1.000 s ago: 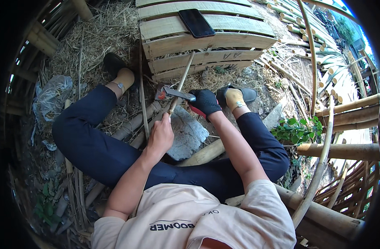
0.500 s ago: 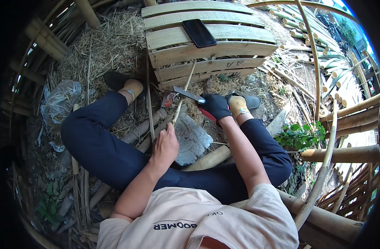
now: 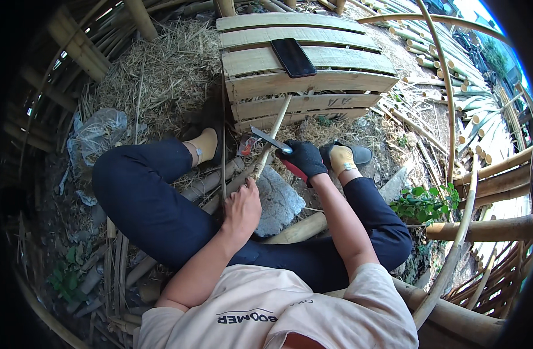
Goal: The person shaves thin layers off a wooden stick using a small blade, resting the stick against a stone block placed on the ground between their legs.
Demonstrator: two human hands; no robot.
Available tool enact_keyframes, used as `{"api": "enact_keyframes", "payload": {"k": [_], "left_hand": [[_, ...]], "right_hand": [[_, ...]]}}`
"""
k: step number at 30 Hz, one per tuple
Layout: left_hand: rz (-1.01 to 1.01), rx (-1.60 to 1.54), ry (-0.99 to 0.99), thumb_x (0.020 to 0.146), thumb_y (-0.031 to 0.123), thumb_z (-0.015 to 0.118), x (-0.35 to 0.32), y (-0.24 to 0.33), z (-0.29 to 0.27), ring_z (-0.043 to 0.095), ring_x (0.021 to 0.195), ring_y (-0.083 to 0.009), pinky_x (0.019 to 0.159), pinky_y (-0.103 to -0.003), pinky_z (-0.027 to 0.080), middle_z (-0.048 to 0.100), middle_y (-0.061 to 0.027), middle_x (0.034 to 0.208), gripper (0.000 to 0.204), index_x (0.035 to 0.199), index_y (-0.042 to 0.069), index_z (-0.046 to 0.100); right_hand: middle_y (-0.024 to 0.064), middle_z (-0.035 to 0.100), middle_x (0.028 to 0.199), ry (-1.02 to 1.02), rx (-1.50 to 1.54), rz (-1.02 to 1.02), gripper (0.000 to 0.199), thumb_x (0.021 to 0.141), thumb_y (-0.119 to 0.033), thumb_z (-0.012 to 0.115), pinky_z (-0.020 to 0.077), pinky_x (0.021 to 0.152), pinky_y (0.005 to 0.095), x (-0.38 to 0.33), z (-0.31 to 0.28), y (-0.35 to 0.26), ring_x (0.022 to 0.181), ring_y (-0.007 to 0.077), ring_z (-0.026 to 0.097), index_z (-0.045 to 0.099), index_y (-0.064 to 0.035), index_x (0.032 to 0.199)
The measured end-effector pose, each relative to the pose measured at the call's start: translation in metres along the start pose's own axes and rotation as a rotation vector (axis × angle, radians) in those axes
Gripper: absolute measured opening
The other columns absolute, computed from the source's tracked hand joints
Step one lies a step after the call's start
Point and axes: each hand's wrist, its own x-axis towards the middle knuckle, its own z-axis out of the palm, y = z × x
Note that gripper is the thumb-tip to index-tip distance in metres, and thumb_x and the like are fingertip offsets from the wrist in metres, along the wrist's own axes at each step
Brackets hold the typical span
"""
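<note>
My bare left hand (image 3: 242, 210) is closed around the lower end of a thin bamboo stick (image 3: 281, 114). The stick slants up and away, its far end at the front slats of a wooden crate (image 3: 313, 81). My right hand (image 3: 306, 160), in a black and red glove, grips a knife (image 3: 268, 139). Its flat metal blade points left and lies across the stick, a short way above my left hand; the handle is mostly hidden in the glove. Beneath the stick is a grey stone block (image 3: 280, 200) between my legs.
A black phone (image 3: 293, 57) lies on the crate. Dry straw (image 3: 167, 81) and a crumpled plastic bag (image 3: 103, 129) are at left. Bamboo poles (image 3: 478, 102) are stacked at far right, beyond a leafy plant (image 3: 424, 203). A thin upright stick (image 3: 223, 122) stands beside the crate.
The whole view has shifted slightly, so the crate and hands appear lower and further right. My left foot has moved inward. Both hands keep their grips, and the knife remains across the stick.
</note>
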Motion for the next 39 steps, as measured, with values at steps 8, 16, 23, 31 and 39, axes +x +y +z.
{"api": "enact_keyframes", "payload": {"k": [8, 16, 23, 31, 39], "left_hand": [[-0.007, -0.017, -0.026, 0.093, 0.007, 0.048, 0.01, -0.001, 0.004, 0.07, 0.079, -0.0406, 0.071, -0.049, 0.057, 0.069, -0.0253, 0.083, 0.037, 0.125, -0.01, 0.051], [-0.041, 0.019, -0.092, 0.097, 0.015, 0.049, 0.016, 0.004, 0.002, 0.07, 0.08, -0.0407, 0.073, -0.048, 0.057, 0.07, -0.0245, 0.086, 0.06, 0.147, -0.009, 0.027], [-0.044, -0.241, -0.106, 0.098, 0.02, 0.049, 0.032, -0.004, 0.002, 0.064, 0.095, -0.0499, 0.086, -0.057, 0.049, 0.065, -0.0339, 0.1, 0.055, 0.144, -0.004, 0.031], [0.042, -0.695, 0.033, 0.095, 0.017, 0.056, 0.056, -0.037, 0.061, 0.062, 0.096, -0.0468, 0.082, -0.048, 0.049, 0.066, -0.0258, 0.102, 0.024, 0.112, 0.0, 0.059], [0.062, -0.507, 0.323, 0.095, 0.012, 0.053, 0.044, -0.024, 0.026, 0.062, 0.091, -0.0485, 0.081, -0.053, 0.049, 0.066, -0.0283, 0.095, 0.028, 0.119, -0.003, 0.055]], "right_hand": [[0.0152, 0.072, 0.09, -0.02, -0.022, 0.011, 0.028, 0.082, -0.041, 0.07, 0.0543, 0.078, 0.0449, -0.002, -0.002, 0.003, 0.086, 0.037, 0.068, 0.074, -0.018, 0.098], [0.0153, 0.071, 0.089, -0.006, 0.02, -0.021, 0.028, 0.08, -0.039, 0.071, 0.0537, 0.076, 0.0455, -0.002, 0.0, 0.001, 0.085, 0.0374, 0.068, 0.074, -0.017, 0.097], [0.0159, 0.072, 0.089, 0.03, 0.004, -0.01, 0.03, 0.078, -0.039, 0.071, 0.0545, 0.077, 0.0447, 0.0, 0.002, 0.0, 0.085, 0.0374, 0.069, 0.074, -0.0163, 0.098], [0.0155, 0.072, 0.088, -0.008, -0.056, -0.032, 0.032, 0.079, -0.041, 0.071, 0.0549, 0.077, 0.0442, -0.002, 0.009, -0.005, 0.085, 0.0367, 0.069, 0.074, -0.0156, 0.098], [0.0154, 0.071, 0.088, -0.002, -0.031, -0.005, 0.032, 0.08, -0.043, 0.071, 0.0546, 0.077, 0.0442, -0.007, 0.004, -0.002, 0.084, 0.0369, 0.068, 0.073, -0.0163, 0.098]]}}
